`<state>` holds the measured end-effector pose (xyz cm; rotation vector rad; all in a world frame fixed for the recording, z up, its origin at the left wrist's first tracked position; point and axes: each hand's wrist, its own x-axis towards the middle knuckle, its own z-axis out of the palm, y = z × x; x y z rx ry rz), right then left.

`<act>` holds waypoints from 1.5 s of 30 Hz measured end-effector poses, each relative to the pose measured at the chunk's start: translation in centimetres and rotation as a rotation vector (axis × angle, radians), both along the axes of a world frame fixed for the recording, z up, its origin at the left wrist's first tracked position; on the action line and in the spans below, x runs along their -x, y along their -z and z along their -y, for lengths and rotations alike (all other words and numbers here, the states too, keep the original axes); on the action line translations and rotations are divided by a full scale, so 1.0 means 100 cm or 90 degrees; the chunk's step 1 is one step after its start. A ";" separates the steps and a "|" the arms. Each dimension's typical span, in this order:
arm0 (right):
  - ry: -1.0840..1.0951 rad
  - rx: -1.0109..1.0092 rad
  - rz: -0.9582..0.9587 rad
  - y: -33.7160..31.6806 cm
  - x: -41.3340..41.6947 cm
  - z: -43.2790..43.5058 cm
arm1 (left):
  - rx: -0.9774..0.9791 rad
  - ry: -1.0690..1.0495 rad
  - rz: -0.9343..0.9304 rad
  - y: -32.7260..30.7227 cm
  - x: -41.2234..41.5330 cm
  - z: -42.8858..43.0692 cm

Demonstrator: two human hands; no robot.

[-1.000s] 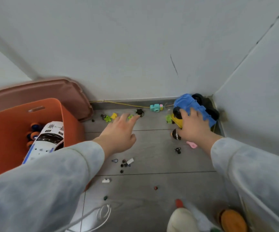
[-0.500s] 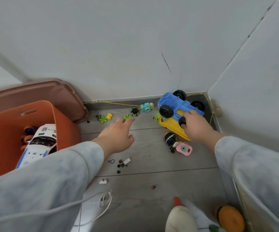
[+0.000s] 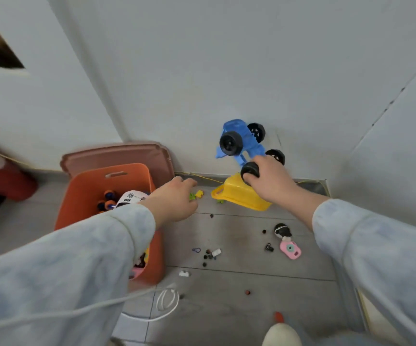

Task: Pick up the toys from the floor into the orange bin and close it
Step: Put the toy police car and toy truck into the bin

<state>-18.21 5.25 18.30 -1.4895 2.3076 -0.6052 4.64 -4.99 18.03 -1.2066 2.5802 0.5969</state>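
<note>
My right hand (image 3: 269, 179) grips a blue and yellow toy truck (image 3: 241, 146) by a rear wheel and holds it up in the air, wheels toward me, yellow bed (image 3: 236, 194) hanging down. My left hand (image 3: 174, 201) hovers with loosely curled fingers over small green and yellow toys (image 3: 196, 195) by the wall, holding nothing. The orange bin (image 3: 82, 193) stands open at the left with a white toy car (image 3: 132, 198) and other toys inside. Its brownish lid (image 3: 117, 156) leans against the wall behind it.
A pink toy camera (image 3: 290, 249), a black-haired doll head (image 3: 281, 231), a small white block (image 3: 184, 273) and several tiny dark pieces lie on the grey floor. A white cable (image 3: 167, 299) coils near the bin. Walls close in behind and at the right.
My right hand has taken the truck off the floor and lifted it, tipping it up. The view has swung left, and my left hand has drawn closer to the bin.
</note>
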 end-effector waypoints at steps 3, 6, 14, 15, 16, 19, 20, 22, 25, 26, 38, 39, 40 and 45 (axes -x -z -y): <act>-0.028 0.068 0.062 -0.042 -0.036 0.012 | -0.019 -0.032 0.018 -0.029 -0.031 0.002; -0.076 0.098 0.082 -0.072 -0.071 0.024 | -0.048 -0.094 -0.012 -0.053 -0.059 0.002; -0.151 0.097 0.204 -0.087 -0.162 0.063 | -0.257 -0.433 -0.434 -0.082 -0.112 0.012; -0.145 0.092 0.230 -0.085 -0.172 0.067 | -0.282 -0.475 -0.481 -0.084 -0.118 0.014; -0.149 0.087 0.251 -0.081 -0.184 0.076 | -0.289 -0.515 -0.522 -0.083 -0.128 0.019; -0.169 0.089 0.278 -0.072 -0.222 0.095 | -0.199 -0.568 -0.578 -0.081 -0.152 0.029; -0.179 0.085 0.278 -0.067 -0.234 0.101 | -0.158 -0.592 -0.575 -0.078 -0.159 0.034; -0.210 0.047 0.257 -0.056 -0.259 0.114 | -0.087 -0.626 -0.548 -0.075 -0.180 0.043; -0.287 -0.014 0.210 -0.030 -0.284 0.132 | -0.006 -0.610 -0.449 -0.064 -0.213 0.053; -0.305 -0.046 0.192 -0.020 -0.289 0.136 | 0.011 -0.596 -0.412 -0.059 -0.222 0.055; -0.374 -0.226 0.080 0.074 -0.337 0.155 | 0.041 -0.507 -0.225 0.007 -0.258 0.070; -0.365 -0.222 0.086 0.081 -0.337 0.157 | 0.040 -0.501 -0.212 0.011 -0.257 0.071; -0.355 -0.218 0.089 0.086 -0.336 0.158 | 0.041 -0.495 -0.201 0.014 -0.255 0.071; -0.336 -0.226 -0.018 0.100 -0.326 0.157 | 0.033 -0.497 -0.214 0.029 -0.253 0.073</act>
